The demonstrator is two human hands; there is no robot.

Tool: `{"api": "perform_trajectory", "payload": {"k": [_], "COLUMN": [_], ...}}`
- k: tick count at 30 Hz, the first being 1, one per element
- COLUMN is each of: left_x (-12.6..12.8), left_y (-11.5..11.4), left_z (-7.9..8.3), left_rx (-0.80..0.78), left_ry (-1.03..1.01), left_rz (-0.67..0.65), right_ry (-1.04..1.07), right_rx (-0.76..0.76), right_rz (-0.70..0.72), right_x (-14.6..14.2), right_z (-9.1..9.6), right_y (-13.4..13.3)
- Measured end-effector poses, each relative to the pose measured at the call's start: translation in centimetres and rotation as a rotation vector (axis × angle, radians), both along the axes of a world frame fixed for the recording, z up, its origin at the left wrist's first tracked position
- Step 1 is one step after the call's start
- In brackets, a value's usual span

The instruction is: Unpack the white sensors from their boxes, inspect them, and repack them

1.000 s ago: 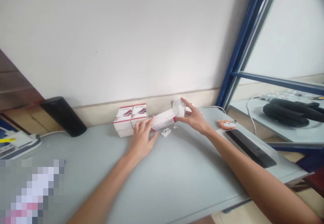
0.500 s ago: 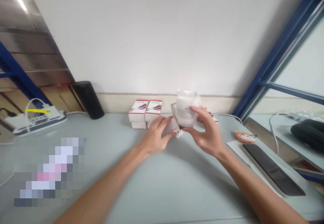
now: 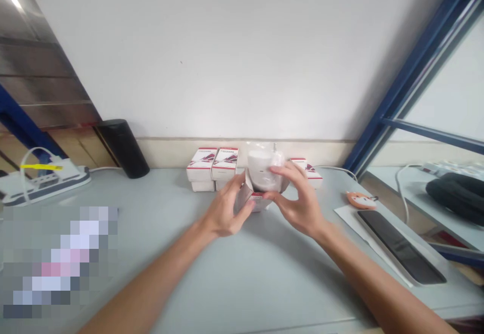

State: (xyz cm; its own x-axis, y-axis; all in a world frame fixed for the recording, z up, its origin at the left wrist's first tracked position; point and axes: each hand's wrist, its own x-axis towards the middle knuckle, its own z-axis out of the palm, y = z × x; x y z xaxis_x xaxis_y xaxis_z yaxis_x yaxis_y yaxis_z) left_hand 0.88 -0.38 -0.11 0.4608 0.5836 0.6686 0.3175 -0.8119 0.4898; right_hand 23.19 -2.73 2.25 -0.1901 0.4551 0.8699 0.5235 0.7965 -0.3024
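My left hand [image 3: 229, 205] grips the left side of an opened small carton [image 3: 244, 196], its thumb on the front. My right hand [image 3: 298, 195] pinches a white rounded item in a clear plastic bag [image 3: 262, 168], which stands partly inside the carton's opening. What the white item is, I cannot make out. The carton's red-edged front flap [image 3: 260, 195] shows between my two thumbs. Close behind my left hand stand two white-and-red boxes [image 3: 226, 162] side by side. Another such box [image 3: 313, 173] is partly hidden behind my right hand.
A black cylinder [image 3: 124, 147] and a power strip [image 3: 49, 185] stand at the left of the grey table [image 3: 181, 283]. To the right lie a phone [image 3: 401, 246] on white paper and an orange-and-white pouch [image 3: 361, 200]. A blurred-out item covers the left front.
The bagged white item has moved left and down, from beside the carton into its opening. The carton now sits more upright, and its red-edged flap faces me.
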Motion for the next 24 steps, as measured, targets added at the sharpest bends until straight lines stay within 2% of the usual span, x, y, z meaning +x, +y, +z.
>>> {"api": "perform_trajectory", "payload": {"k": [5, 11, 14, 17, 20, 22, 24], "left_x": [1.0, 0.8, 0.4, -0.3, -1.1, -1.4, -1.5], "left_y": [-0.5, 0.0, 0.3, 0.4, 0.5, 0.6, 0.7], "left_z": [-0.3, -0.6, 0.0, 1.4, 3.1, 3.8, 3.9], "left_rx": [-0.078, -0.018, -0.039, -0.103, -0.212, -0.269, -0.290], "left_ry": [-0.145, -0.198, -0.185, -0.125, -0.053, -0.072, -0.101], "left_rz": [0.023, 0.179, 0.218, 0.258, 0.228, 0.178, 0.150], "right_ry": [0.016, -0.243, -0.178, -0.066, -0.274, -0.482, -0.598], "right_rx": [-0.100, -0.139, -0.118, -0.163, -0.337, -0.406, -0.437], "right_rz": [0.004, -0.035, -0.024, -0.151, -0.215, -0.182, -0.143], "right_x": [-0.2, -0.5, -0.2, 0.8, 1.8, 2.1, 2.0], "right_z": [-0.6, -0.7, -0.9, -0.9, -1.3, -2.0, -2.8], "right_y": [0.1, -0.2, 0.3, 1.2, 2.1, 2.5, 2.8]}}
